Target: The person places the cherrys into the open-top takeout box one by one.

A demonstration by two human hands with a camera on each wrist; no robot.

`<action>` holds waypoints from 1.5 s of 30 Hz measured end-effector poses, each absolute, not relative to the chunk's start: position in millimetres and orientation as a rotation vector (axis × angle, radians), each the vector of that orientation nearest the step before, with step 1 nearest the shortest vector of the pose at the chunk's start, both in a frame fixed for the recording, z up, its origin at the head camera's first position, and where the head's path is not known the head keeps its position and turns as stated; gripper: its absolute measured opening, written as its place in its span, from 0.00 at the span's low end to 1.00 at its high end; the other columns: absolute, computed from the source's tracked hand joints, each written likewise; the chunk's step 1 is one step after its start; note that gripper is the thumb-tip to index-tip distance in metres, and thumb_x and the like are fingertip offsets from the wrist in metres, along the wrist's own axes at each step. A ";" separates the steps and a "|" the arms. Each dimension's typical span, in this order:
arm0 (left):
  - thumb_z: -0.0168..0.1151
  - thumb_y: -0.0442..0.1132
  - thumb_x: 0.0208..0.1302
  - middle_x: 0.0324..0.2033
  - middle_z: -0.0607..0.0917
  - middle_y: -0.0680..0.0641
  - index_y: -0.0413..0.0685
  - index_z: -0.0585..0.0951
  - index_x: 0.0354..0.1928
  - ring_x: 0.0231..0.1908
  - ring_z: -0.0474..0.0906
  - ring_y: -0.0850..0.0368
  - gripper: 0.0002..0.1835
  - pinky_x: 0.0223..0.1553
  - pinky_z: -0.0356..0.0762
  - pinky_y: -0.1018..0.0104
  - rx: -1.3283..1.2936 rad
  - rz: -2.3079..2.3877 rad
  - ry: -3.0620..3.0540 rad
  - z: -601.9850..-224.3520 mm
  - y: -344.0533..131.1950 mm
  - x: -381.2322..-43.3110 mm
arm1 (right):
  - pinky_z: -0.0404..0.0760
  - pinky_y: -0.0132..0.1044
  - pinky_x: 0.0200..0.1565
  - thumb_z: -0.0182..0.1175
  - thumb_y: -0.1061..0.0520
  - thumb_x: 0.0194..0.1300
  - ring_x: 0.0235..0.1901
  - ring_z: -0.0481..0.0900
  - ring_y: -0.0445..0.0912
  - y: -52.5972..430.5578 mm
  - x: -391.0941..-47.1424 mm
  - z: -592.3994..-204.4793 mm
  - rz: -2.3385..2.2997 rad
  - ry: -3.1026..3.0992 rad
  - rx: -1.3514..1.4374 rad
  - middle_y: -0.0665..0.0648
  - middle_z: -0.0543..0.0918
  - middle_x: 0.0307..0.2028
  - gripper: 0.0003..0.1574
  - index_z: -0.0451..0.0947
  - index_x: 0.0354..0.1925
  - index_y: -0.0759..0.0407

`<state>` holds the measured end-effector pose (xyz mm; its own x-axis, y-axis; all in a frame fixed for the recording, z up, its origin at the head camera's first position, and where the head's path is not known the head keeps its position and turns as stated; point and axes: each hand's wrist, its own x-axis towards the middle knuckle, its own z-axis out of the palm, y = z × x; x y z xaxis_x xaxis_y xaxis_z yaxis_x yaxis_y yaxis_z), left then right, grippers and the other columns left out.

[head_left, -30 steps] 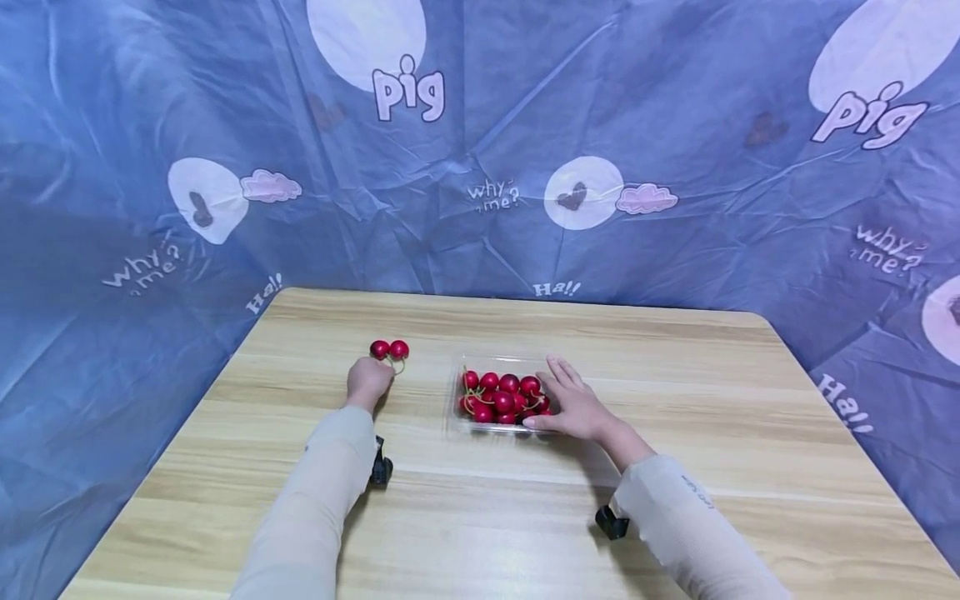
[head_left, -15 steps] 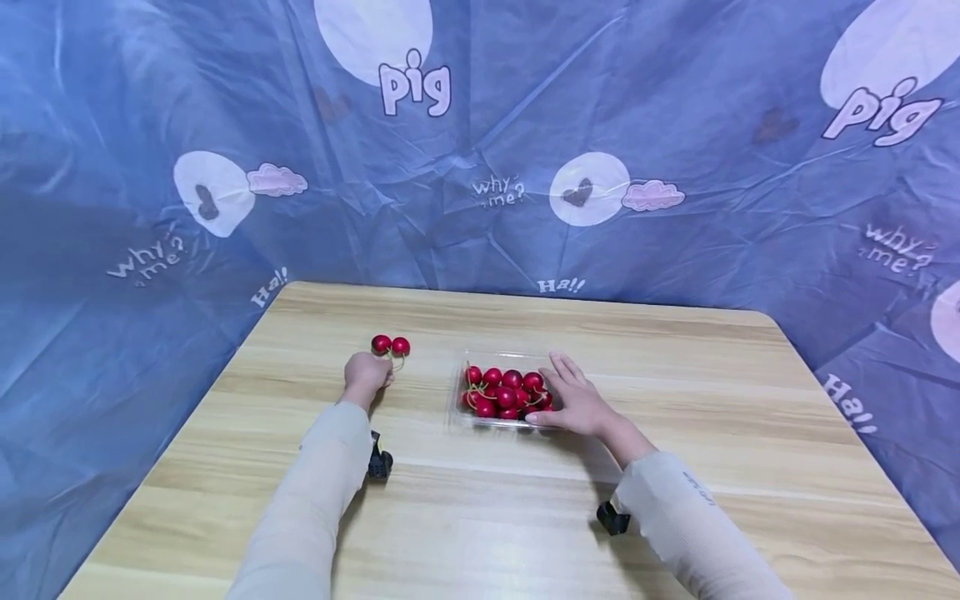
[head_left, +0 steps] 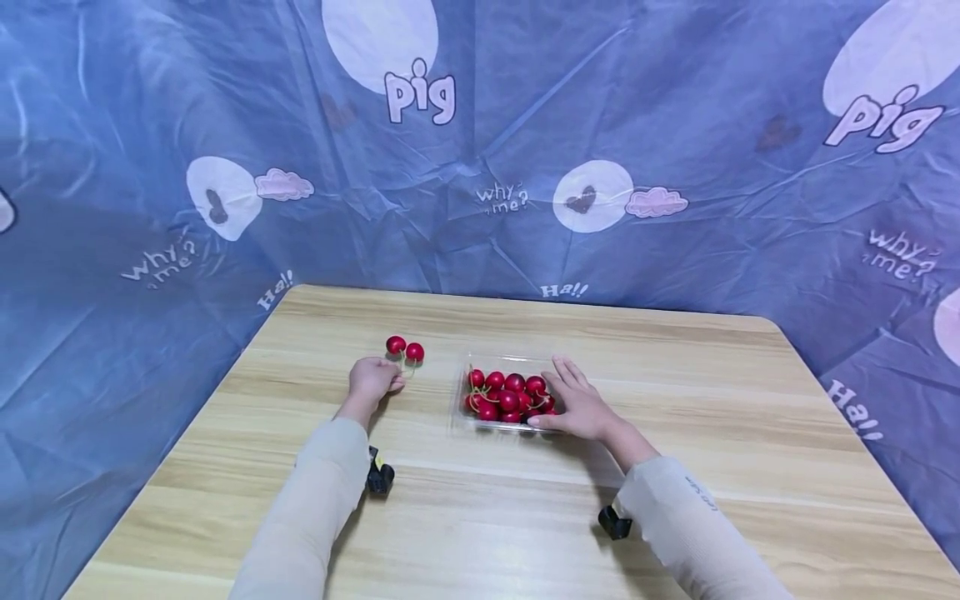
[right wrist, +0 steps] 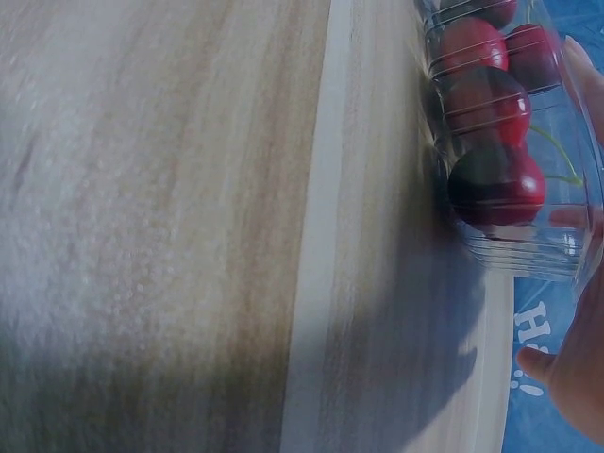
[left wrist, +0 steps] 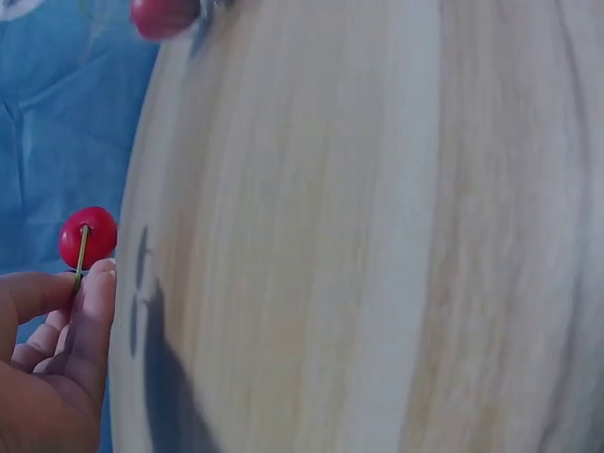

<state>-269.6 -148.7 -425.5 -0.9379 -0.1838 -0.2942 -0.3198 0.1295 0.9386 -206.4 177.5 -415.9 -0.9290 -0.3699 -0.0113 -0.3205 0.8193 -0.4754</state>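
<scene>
My left hand [head_left: 371, 380] pinches the green stems of a pair of red cherries [head_left: 415, 353] between thumb and fingertips. In the left wrist view one cherry [left wrist: 90, 238] of the pair stands just above the fingertips, with its shadow lying apart on the table. A clear plastic box [head_left: 487, 427] holds several more red cherries [head_left: 508, 402] with thin stems. Across the right end of that box rests my right hand [head_left: 581, 408], its fingers spread out and fairly straight. From the right wrist, the see-through wall of the box shows several cherries [right wrist: 495, 184] behind it.
A light wooden table [head_left: 480, 517] lies under everything. Behind its far edge hangs a blue printed cloth [head_left: 480, 233]. Small black cameras [head_left: 615, 522] are strapped at both wrists, over pale sleeves.
The left hand has lifted the cherry pair by its stems and shifted it a little rightward, towards the box. The right hand stays at the box. The head view has shifted slightly.
</scene>
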 end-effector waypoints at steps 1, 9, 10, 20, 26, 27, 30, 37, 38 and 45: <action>0.52 0.26 0.53 0.22 0.79 0.39 0.25 0.74 0.34 0.19 0.77 0.60 0.08 0.30 0.77 0.68 -0.502 1.951 2.268 -424.2 -147.3 -268.4 | 0.43 0.59 0.56 0.55 0.29 0.44 0.63 0.35 0.57 177.4 -206.6 -416.2 -0.728 2.898 -0.549 0.64 0.42 0.65 0.58 0.54 0.62 0.64; 0.52 0.28 0.55 0.30 0.80 0.34 0.27 0.75 0.38 0.26 0.79 0.56 0.10 0.35 0.76 0.65 -0.395 1.989 2.223 -410.3 -131.1 -259.8 | 0.43 0.59 0.56 0.56 0.30 0.44 0.63 0.35 0.57 177.7 -207.6 -417.9 -0.739 2.905 -0.565 0.65 0.43 0.64 0.57 0.55 0.62 0.65; 0.52 0.28 0.56 0.32 0.80 0.33 0.27 0.75 0.39 0.27 0.79 0.55 0.10 0.35 0.76 0.65 -0.375 2.002 2.210 -408.5 -128.6 -258.8 | 0.43 0.59 0.56 0.56 0.30 0.44 0.63 0.35 0.57 177.9 -207.8 -418.5 -0.741 2.906 -0.570 0.65 0.43 0.64 0.57 0.55 0.61 0.65; 0.53 0.27 0.55 0.35 0.78 0.30 0.24 0.74 0.39 0.30 0.79 0.50 0.11 0.39 0.75 0.61 -0.197 2.057 2.103 -390.8 -102.3 -243.3 | 0.43 0.58 0.57 0.56 0.30 0.45 0.63 0.36 0.57 179.8 -207.3 -421.2 -0.739 2.907 -0.588 0.64 0.43 0.65 0.56 0.56 0.61 0.64; 0.53 0.27 0.56 0.33 0.79 0.32 0.25 0.74 0.39 0.24 0.78 0.58 0.10 0.34 0.77 0.66 -0.119 2.036 2.056 -385.3 -86.7 -233.7 | 0.43 0.58 0.57 0.56 0.30 0.44 0.63 0.36 0.57 181.7 -204.6 -421.1 -0.748 2.903 -0.593 0.64 0.43 0.65 0.56 0.56 0.61 0.64; 0.53 0.27 0.56 0.32 0.79 0.33 0.25 0.74 0.39 0.24 0.78 0.59 0.10 0.34 0.77 0.66 -0.101 2.026 2.054 -384.6 -84.4 -232.1 | 0.43 0.58 0.57 0.56 0.30 0.44 0.63 0.36 0.57 181.9 -204.3 -421.1 -0.747 2.904 -0.593 0.64 0.43 0.64 0.57 0.56 0.61 0.64; 0.52 0.27 0.56 0.29 0.80 0.38 0.25 0.74 0.38 0.24 0.78 0.59 0.10 0.33 0.77 0.66 -0.035 1.995 2.064 -383.9 -77.4 -228.1 | 0.42 0.58 0.57 0.56 0.29 0.44 0.63 0.36 0.57 182.5 -203.2 -420.8 -0.744 2.901 -0.590 0.64 0.43 0.65 0.57 0.55 0.61 0.64; 0.53 0.25 0.54 0.32 0.79 0.33 0.25 0.74 0.35 0.23 0.78 0.59 0.07 0.31 0.77 0.67 0.026 1.972 2.011 -382.0 -64.8 -225.3 | 0.43 0.59 0.56 0.56 0.29 0.44 0.63 0.36 0.57 183.1 -204.2 -422.0 -0.734 2.904 -0.581 0.64 0.42 0.65 0.57 0.55 0.62 0.63; 0.53 0.25 0.54 0.32 0.79 0.33 0.25 0.74 0.34 0.22 0.78 0.59 0.07 0.31 0.77 0.67 0.025 1.968 1.999 -381.3 -63.2 -225.0 | 0.43 0.60 0.56 0.56 0.29 0.44 0.63 0.36 0.57 183.2 -204.3 -422.1 -0.734 2.905 -0.583 0.64 0.42 0.65 0.57 0.55 0.62 0.63; 0.51 0.25 0.55 0.31 0.78 0.32 0.25 0.74 0.34 0.25 0.79 0.52 0.07 0.31 0.77 0.67 0.076 1.895 1.996 -372.9 -55.1 -219.9 | 0.44 0.60 0.55 0.56 0.30 0.44 0.62 0.36 0.58 182.5 -204.4 -421.2 -0.734 2.902 -0.589 0.64 0.42 0.64 0.57 0.55 0.62 0.64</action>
<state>-219.9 -55.1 -372.9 -0.9242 0.2990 -0.2375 -0.2217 0.0861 0.9713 -204.4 182.5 -421.2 -0.9215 -0.3883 0.0066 -0.3447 0.8100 -0.4745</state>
